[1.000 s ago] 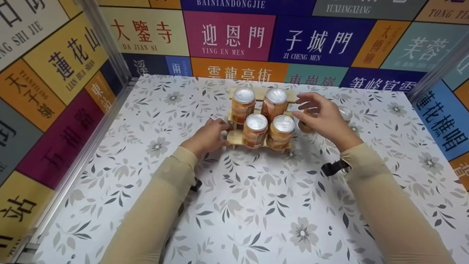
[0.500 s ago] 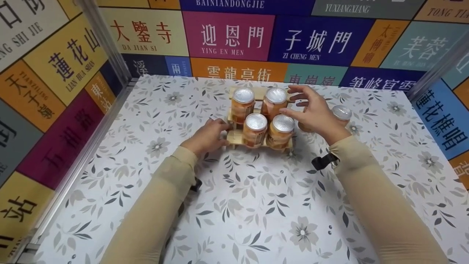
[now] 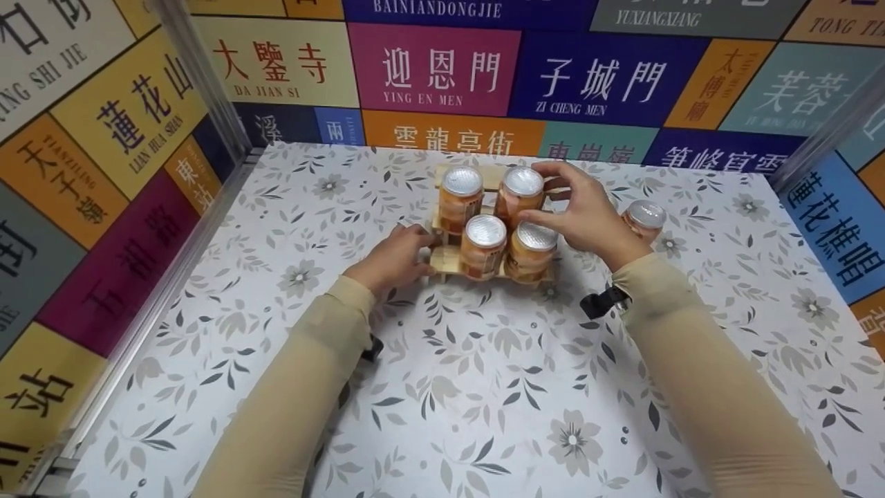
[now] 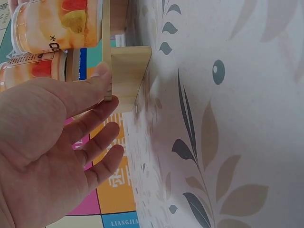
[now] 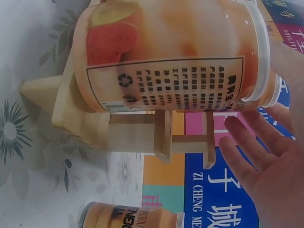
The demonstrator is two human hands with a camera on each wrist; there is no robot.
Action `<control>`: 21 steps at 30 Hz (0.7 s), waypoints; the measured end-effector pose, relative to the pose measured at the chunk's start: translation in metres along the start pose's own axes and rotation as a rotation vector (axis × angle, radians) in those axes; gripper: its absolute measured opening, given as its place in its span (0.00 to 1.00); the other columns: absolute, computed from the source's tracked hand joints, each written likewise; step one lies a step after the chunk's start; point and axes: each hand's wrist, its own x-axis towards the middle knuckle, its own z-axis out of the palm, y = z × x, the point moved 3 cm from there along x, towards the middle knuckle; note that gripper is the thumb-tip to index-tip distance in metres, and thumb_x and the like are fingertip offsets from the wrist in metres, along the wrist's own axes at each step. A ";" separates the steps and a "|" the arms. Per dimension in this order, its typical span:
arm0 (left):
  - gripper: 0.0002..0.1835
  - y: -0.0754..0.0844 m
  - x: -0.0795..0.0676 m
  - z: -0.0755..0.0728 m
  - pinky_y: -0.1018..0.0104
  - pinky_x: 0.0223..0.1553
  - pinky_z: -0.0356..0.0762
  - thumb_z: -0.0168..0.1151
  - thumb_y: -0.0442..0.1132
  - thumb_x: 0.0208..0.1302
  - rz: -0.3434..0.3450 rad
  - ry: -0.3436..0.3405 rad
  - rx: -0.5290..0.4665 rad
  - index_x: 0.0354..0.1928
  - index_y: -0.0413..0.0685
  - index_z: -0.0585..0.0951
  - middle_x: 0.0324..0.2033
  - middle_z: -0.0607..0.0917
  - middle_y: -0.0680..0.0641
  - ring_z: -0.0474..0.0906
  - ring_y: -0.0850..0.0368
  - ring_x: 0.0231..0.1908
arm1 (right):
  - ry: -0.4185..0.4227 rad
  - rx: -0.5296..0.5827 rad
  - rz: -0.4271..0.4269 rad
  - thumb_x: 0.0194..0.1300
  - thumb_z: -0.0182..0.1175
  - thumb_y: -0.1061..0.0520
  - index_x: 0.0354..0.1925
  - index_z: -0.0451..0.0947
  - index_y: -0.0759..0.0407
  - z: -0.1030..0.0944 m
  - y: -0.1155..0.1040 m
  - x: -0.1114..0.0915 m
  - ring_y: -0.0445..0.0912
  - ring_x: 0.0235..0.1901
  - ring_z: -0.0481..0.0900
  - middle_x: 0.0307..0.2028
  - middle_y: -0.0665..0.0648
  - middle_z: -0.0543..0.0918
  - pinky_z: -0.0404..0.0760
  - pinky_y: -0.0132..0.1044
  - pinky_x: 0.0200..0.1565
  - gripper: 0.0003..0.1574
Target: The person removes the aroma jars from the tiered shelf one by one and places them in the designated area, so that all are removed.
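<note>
A small stepped wooden rack (image 3: 446, 259) stands on the table with two rows of see-through fruit cans with silver lids. My left hand (image 3: 395, 257) pinches the left end of the rack's lowest step; in the left wrist view, thumb (image 4: 100, 76) and index finger lie on either side of the board. The rear right can (image 3: 520, 197) is between the thumb and fingers of my right hand (image 3: 584, 214). The front right can (image 5: 166, 57) fills much of the right wrist view and hides my right thumb tip. Rear left (image 3: 460, 197) and front left (image 3: 482, 252) cans stand beside them.
Another can (image 3: 645, 218) stands on the table to the right, partly behind my right hand. The table (image 3: 449, 387) has a leaf-and-flower cover. Panels with large lettering (image 3: 432, 69) rise along its back and sides.
My right hand has moved left, from beside the rack to the rear right can, and its fingers have come around it. The left hand has stayed on the rack.
</note>
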 end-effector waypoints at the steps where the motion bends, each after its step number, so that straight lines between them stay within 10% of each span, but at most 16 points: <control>1: 0.33 0.000 0.000 0.000 0.51 0.70 0.69 0.71 0.41 0.65 -0.002 0.000 -0.002 0.72 0.50 0.74 0.63 0.76 0.46 0.68 0.47 0.65 | -0.002 0.002 0.007 0.54 0.80 0.44 0.68 0.73 0.48 0.000 0.000 0.000 0.51 0.56 0.80 0.61 0.53 0.80 0.78 0.48 0.62 0.46; 21: 0.29 0.001 0.001 -0.002 0.51 0.68 0.70 0.71 0.42 0.66 0.037 -0.003 0.050 0.69 0.49 0.78 0.63 0.77 0.45 0.68 0.46 0.63 | 0.088 0.130 0.059 0.49 0.84 0.48 0.62 0.75 0.53 0.007 0.001 0.005 0.50 0.54 0.82 0.57 0.56 0.82 0.81 0.44 0.60 0.45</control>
